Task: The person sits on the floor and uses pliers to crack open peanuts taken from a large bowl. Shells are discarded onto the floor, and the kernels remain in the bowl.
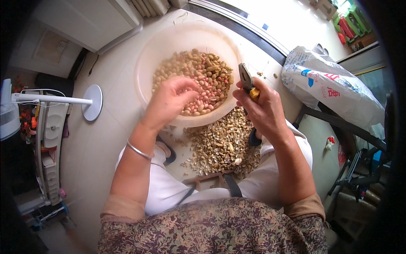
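Note:
A large translucent plastic basin (142,73) stands on the floor before me, holding unshelled peanuts (214,65) and shelled pink peanut kernels (206,90). Over its near left part is my left hand (171,101), slightly blurred, with fingers curled and thumb apart; I see nothing between them. My right hand (266,104) grips combination pliers (246,77) with a yellow-marked handle just right of the basin's rim, jaws pointing up and away. Much of the handles is hidden in my palm. Between my feet lies a heap of broken peanut shells (222,146), partly beneath the basin's near edge.
A white printed woven sack (333,85) lies at the right beside a black metal frame (342,123). On the left stand a white fan's round base (92,102) and a shelf unit (52,139). A sliding-door track (241,25) runs beyond the basin. A small red-and-white toy (330,143) lies on the floor.

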The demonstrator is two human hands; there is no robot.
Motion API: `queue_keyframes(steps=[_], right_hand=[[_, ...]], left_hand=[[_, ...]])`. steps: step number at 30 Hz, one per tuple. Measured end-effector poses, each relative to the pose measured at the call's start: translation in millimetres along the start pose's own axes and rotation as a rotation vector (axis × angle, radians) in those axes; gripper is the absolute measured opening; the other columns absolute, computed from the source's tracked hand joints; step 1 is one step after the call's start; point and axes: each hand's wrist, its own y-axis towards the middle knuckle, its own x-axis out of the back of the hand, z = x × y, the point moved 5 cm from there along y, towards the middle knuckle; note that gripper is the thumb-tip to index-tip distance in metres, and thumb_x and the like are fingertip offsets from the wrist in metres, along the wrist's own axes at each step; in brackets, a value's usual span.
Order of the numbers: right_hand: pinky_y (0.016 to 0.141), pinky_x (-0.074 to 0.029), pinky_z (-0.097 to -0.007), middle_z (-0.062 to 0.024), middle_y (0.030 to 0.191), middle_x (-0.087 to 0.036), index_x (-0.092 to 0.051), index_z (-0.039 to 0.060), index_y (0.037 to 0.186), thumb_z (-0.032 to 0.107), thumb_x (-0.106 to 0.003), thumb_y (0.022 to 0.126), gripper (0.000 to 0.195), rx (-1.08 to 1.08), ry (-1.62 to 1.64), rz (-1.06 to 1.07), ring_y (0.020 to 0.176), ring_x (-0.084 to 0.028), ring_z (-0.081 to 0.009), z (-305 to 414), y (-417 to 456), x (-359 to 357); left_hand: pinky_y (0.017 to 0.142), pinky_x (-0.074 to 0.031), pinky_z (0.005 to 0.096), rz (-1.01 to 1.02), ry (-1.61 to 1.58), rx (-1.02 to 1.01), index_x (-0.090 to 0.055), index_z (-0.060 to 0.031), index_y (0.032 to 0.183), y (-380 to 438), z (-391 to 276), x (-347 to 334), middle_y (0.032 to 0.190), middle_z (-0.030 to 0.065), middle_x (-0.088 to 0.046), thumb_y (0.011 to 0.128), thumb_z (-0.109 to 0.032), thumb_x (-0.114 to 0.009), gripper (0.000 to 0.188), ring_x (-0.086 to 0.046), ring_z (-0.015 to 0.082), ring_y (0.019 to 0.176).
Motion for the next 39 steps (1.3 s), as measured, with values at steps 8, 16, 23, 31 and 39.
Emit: queue_keyframes(steps=[8,16,23,31,39], right_hand=[[0.058,-0.046,-0.0254,-0.0022,0.075,-0.063,-0.064,-0.0021,0.107,0.019,-0.07,0.096,0.024,-0.025,-0.025,0.065,0.068,-0.055,-0.0059,4,-1,-3],[0.059,-0.047,-0.029,-0.0053,0.07,-0.061,-0.066,-0.0005,0.103,0.016,-0.072,0.092,0.021,-0.015,-0.151,0.118,0.066,-0.055,-0.0081,8,-6,-4],[0.059,-0.047,-0.0299,-0.0069,0.067,-0.061,-0.066,0.0002,0.103,0.017,-0.073,0.091,0.022,0.01,-0.155,0.124,0.063,-0.054,-0.0089,12,-8,-5],[0.054,-0.041,-0.0333,-0.0073,0.064,-0.054,-0.064,-0.0009,0.104,0.014,-0.072,0.091,0.021,0.008,-0.181,0.211,0.059,-0.046,-0.0113,6,-12,-8],[0.068,-0.05,-0.0396,-0.0181,0.084,-0.065,-0.064,-0.0007,0.105,0.012,-0.073,0.088,0.023,0.081,-0.266,0.261,0.073,-0.063,-0.03,7,-15,-14]], left_hand=[[0.077,-0.053,0.0367,0.169,0.572,-0.137,-0.074,-0.0049,0.095,3,22,-32,0.089,0.0126,-0.066,0.078,-0.012,-0.075,0.018,-0.066,0.0274,0.083],[0.077,-0.051,0.0446,0.138,0.742,-0.085,-0.065,-0.0039,0.08,12,28,-37,0.088,0.0146,-0.063,0.079,-0.012,-0.068,0.008,-0.063,0.0339,0.086],[0.073,-0.054,0.0344,0.03,0.504,0.001,-0.063,-0.0031,0.086,16,19,-22,0.092,0.0119,-0.066,0.084,-0.005,-0.068,0.006,-0.067,0.0228,0.081],[0.082,-0.058,0.0284,0.102,-0.612,0.16,-0.065,-0.0009,0.106,10,0,-14,0.098,0.0044,-0.066,0.085,0.005,-0.07,0.022,-0.067,0.0133,0.087],[0.089,-0.061,0.0354,0.264,-1.001,0.179,-0.066,-0.0008,0.109,3,-10,-19,0.104,0.0092,-0.068,0.09,0.006,-0.062,0.021,-0.069,0.0202,0.093]])
